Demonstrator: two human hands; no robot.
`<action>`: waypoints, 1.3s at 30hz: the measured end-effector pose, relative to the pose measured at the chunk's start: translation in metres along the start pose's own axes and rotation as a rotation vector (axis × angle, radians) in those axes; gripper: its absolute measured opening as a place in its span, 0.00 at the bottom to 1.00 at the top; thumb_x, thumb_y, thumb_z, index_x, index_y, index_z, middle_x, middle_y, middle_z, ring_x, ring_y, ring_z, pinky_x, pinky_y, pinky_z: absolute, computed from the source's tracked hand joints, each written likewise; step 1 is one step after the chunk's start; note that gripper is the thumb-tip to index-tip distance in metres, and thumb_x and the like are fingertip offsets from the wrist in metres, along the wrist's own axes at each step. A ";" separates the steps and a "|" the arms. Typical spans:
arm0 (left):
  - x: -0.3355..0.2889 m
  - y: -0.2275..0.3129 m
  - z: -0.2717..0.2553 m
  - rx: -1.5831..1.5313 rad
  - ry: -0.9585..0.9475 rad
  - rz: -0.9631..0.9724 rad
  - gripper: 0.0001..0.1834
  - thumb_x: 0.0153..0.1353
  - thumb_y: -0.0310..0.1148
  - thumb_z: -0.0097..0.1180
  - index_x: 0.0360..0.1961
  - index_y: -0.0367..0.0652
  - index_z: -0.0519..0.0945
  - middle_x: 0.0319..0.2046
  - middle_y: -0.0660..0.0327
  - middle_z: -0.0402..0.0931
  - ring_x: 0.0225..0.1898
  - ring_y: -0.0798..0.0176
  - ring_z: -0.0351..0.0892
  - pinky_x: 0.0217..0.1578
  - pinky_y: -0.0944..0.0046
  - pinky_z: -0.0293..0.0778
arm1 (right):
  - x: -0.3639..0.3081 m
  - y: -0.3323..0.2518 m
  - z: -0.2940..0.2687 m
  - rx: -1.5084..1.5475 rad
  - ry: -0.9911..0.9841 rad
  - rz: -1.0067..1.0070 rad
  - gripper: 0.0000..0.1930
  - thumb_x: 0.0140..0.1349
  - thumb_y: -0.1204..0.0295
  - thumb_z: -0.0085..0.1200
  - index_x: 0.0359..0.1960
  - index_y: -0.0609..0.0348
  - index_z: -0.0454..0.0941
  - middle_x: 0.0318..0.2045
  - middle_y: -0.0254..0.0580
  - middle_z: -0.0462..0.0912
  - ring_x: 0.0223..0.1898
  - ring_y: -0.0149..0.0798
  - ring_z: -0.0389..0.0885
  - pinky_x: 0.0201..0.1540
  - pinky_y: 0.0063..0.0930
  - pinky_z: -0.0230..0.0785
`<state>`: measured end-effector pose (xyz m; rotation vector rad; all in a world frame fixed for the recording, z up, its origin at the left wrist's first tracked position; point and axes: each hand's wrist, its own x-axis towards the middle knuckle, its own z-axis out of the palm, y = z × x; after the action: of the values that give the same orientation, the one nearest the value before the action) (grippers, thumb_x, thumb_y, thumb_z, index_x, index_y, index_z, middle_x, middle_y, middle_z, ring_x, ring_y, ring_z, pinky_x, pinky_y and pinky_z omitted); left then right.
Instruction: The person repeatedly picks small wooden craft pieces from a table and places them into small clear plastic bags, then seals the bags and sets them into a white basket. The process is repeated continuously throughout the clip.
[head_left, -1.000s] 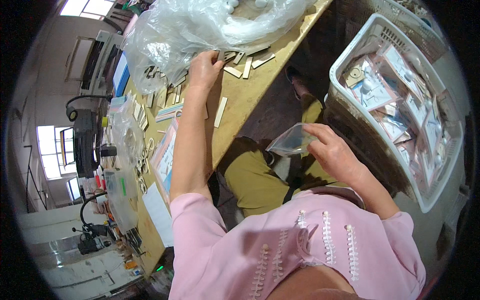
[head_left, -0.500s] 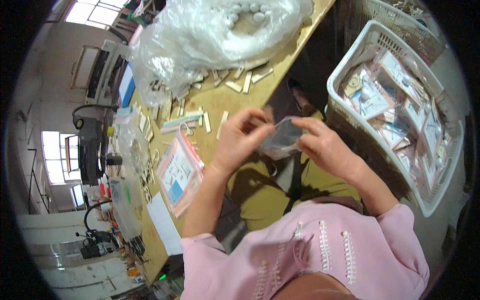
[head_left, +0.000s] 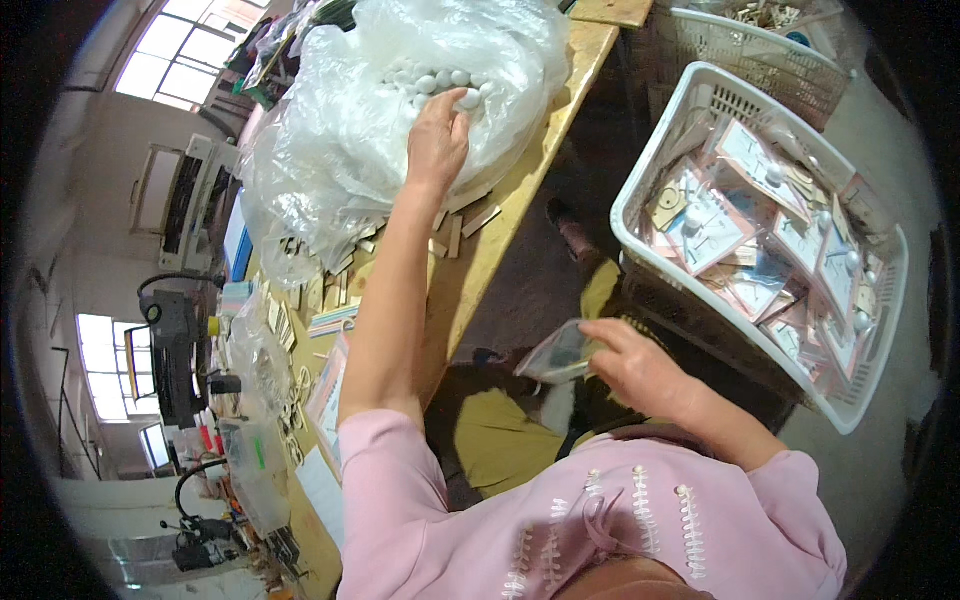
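My left hand reaches into a large clear plastic bag of white balls at the far end of the table. Its fingers are closed in a pinch at a white ball. Low over my lap, my right hand grips the edge of a small clear plastic pouch between thumb and fingers. Something pale shows in the pouch near my fingers, too unclear to name.
Short wooden strips lie beside the large bag on the table. To the right stands a white plastic basket full of filled pouches, with another basket behind it. Lamps and machines line the left side.
My left hand has left the small pouch and moved far forward to the white balls. My right hand still holds the pouch, now slightly lower. The view has shifted a little.
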<state>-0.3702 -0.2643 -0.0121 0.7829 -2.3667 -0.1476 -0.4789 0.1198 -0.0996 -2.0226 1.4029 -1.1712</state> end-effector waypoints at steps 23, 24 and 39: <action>-0.239 0.150 -0.080 -0.458 -0.136 -0.171 0.27 0.61 0.31 0.71 0.61 0.38 0.80 0.59 0.50 0.82 0.59 0.53 0.82 0.61 0.58 0.74 | 0.036 -0.016 -0.013 -0.043 0.012 -0.049 0.09 0.57 0.82 0.66 0.38 0.63 0.80 0.63 0.52 0.77 0.61 0.57 0.78 0.60 0.43 0.75; -0.256 0.144 -0.084 -0.488 -0.114 -0.268 0.27 0.61 0.32 0.71 0.61 0.37 0.80 0.59 0.50 0.81 0.59 0.52 0.82 0.61 0.57 0.74 | 0.038 -0.018 -0.010 -0.069 0.058 -0.093 0.07 0.57 0.81 0.65 0.34 0.64 0.79 0.60 0.53 0.79 0.57 0.57 0.79 0.56 0.43 0.77; -0.387 0.167 -0.130 -0.707 0.305 -0.614 0.14 0.73 0.27 0.50 0.37 0.28 0.85 0.35 0.55 0.86 0.38 0.62 0.83 0.43 0.63 0.78 | 0.044 -0.075 0.019 0.340 -0.123 0.130 0.09 0.65 0.83 0.60 0.45 0.61 0.82 0.43 0.47 0.87 0.42 0.41 0.89 0.48 0.30 0.80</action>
<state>-0.1344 0.1044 -0.0688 1.0370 -1.5493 -0.9795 -0.4155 0.1080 -0.0384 -1.7106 1.1664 -1.1227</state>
